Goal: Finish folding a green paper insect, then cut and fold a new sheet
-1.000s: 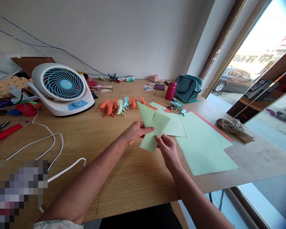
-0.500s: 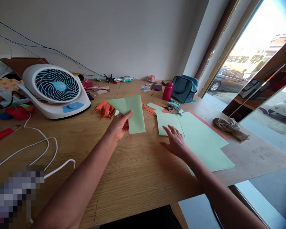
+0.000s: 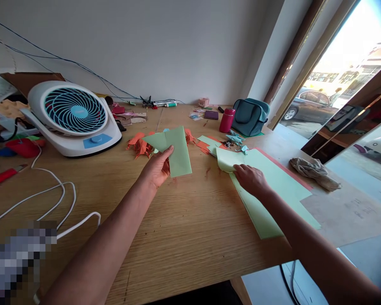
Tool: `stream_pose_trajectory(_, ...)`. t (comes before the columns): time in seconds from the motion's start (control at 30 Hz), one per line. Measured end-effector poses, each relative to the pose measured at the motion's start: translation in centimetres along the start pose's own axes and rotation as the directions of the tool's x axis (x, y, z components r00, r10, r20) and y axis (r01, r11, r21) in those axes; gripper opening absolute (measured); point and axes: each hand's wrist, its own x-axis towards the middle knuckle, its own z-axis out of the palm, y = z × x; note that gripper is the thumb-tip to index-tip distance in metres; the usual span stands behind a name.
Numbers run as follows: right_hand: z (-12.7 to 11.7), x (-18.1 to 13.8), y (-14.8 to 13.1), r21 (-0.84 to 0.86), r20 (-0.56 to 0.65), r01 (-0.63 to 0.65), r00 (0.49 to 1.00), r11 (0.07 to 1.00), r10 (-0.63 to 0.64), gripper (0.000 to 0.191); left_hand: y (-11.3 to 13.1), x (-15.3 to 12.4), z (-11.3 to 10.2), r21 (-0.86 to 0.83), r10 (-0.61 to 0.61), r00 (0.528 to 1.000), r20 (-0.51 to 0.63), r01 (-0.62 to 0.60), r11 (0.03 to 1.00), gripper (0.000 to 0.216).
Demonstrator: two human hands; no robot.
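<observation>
My left hand [image 3: 159, 166] pinches a folded light green paper [image 3: 180, 156] between thumb and fingers, holding it above the wooden table. The paper has a triangular flap pointing left and a straight strip on its right. On the right, my right hand [image 3: 250, 178] has its fingers closed on the near edge of a smaller green sheet [image 3: 229, 159], which curls up at its left side. Larger green sheets [image 3: 263, 216] lie beneath that hand. Orange folded paper figures [image 3: 140, 145] rest behind the left hand's paper, partly hidden by it.
A white fan [image 3: 78, 114] stands at the left with a white cable [image 3: 62, 186] near it. A pink bottle [image 3: 227, 120] and a teal bag [image 3: 250, 116] stand at the back. Blue folded paper figures [image 3: 235, 138] and a crumpled cloth [image 3: 314, 173] lie at the right.
My right hand has moved from hovering open to gripping the smaller green sheet, whose left side now lifts and curls. The left hand still holds its folded paper in nearly the same place.
</observation>
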Motion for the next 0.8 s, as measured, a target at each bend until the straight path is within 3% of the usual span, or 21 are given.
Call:
stream_pose_trajectory(0.13, -0.5, 0.5, 2.9, -0.06, 0.012, -0.012, 1.0, 0.998, 0.013, 0.036, 0.0, -0.1, 0.0, -0.007, -0.04, 0.999, -0.023, 0.04, 0.999, 0.027)
stream_pose_trajectory(0.37, -1.1, -0.8, 6.5, -0.093, 0.086, -0.166, 0.981, 0.982, 0.174, 0.042, 0.2, -0.3, 0.1, 0.022, -0.045, 0.999, 0.022, 0.045, 0.999, 0.028)
stream_pose_trajectory(0.5, -2.5, -0.5, 3.8, -0.008, 0.091, -0.122, 0.988, 0.992, 0.123, 0.046, 0.0, -0.4, 0.2, 0.062, -0.072, 0.995, 0.064, 0.068, 0.996, 0.034)
stream_pose_trajectory(0.57, -3.1, 0.8, 1.4, 0.136, 0.068, -0.087, 0.995, 0.987, 0.079, 0.041, -0.1, -0.5, 0.3, 0.069, -0.073, 0.995, 0.073, 0.068, 0.995, 0.035)
stream_pose_trajectory(0.67, -2.8, 3.4, -1.5, 0.207, 0.135, -0.154, 0.983, 0.966, 0.128, 0.033, -0.2, -0.7, 0.4, 0.066, -0.076, 0.992, 0.099, 0.07, 0.995, 0.034)
stream_pose_trajectory(0.8, -1.4, 5.7, -2.7, 0.188, 0.164, -0.257, 0.96, 0.948, 0.228, 0.028, -0.1, -1.0, 0.6, 0.038, -0.087, 0.985, 0.15, 0.083, 0.996, 0.031)
